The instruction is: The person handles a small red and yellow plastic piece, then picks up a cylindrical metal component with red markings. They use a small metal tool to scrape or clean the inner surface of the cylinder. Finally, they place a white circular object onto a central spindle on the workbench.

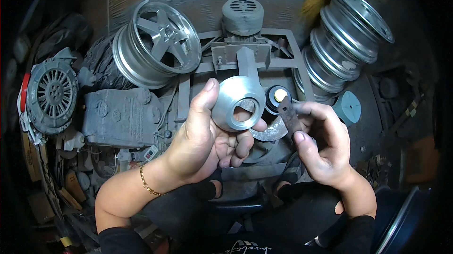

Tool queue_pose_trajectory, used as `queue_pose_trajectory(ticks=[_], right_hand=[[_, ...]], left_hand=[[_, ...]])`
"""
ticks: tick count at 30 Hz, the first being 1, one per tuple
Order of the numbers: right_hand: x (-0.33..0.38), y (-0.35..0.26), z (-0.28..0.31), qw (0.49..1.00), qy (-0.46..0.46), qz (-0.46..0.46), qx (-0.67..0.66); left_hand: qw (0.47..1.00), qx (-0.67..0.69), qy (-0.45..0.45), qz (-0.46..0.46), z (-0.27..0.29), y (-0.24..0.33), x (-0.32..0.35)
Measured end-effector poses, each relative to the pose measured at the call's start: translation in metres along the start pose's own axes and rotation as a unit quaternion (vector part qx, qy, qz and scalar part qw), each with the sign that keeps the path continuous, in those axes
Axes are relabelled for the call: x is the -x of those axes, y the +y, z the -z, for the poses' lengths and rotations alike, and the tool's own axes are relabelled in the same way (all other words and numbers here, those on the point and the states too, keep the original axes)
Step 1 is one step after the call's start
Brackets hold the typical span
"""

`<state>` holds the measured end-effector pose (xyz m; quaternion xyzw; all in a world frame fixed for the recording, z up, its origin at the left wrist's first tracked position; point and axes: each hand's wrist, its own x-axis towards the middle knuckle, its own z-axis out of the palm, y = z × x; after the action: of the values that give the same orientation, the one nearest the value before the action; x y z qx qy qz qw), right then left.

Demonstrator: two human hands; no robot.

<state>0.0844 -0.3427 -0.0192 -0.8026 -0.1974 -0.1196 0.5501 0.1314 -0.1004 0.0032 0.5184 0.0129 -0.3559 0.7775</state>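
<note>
A silver metal ring (224, 108), domed with a round hole through its middle, is gripped in my left hand (203, 133), thumb on its upper left edge and fingers beneath. The ring's hole faces up and to the right. My right hand (323, 143) pinches a small, dark, worn metal plate (289, 118) with a little hole near its upper end. Plate and ring are apart. Behind the plate are a dark round part with a yellow centre (280, 95) and a curved grey metal guard (271, 131), both partly hidden by my hands.
A grey motor (242, 16) sits on a metal frame (295, 56) ahead. One alloy wheel (155, 41) leans at left; stacked rims (342, 41) stand at right. A finned round machine (52, 96) and a dusty grey tank (118, 118) lie left. A teal cylinder (348, 108) is beyond my right hand.
</note>
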Motion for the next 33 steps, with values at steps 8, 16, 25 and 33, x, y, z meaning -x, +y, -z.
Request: queue_pose_trajectory(ticks=[8,16,25,33], right_hand=[[0.002,0.000,0.004,0.998,0.018,-0.050,-0.019],[-0.010,-0.011,0.011,0.984,-0.023,0.102,0.146],[-0.008,-0.019,0.008,0.970,-0.053,0.174,0.163],[-0.002,-0.029,0.009,0.957,-0.071,0.203,0.195]], left_hand=[[0.991,-0.120,0.006,-0.058,0.005,-0.006,0.001],[0.734,-0.564,-0.001,-0.377,0.017,0.001,0.004],[0.787,-0.512,-0.128,-0.320,0.021,0.010,0.003],[0.786,-0.507,-0.140,-0.325,0.019,0.011,0.004]])
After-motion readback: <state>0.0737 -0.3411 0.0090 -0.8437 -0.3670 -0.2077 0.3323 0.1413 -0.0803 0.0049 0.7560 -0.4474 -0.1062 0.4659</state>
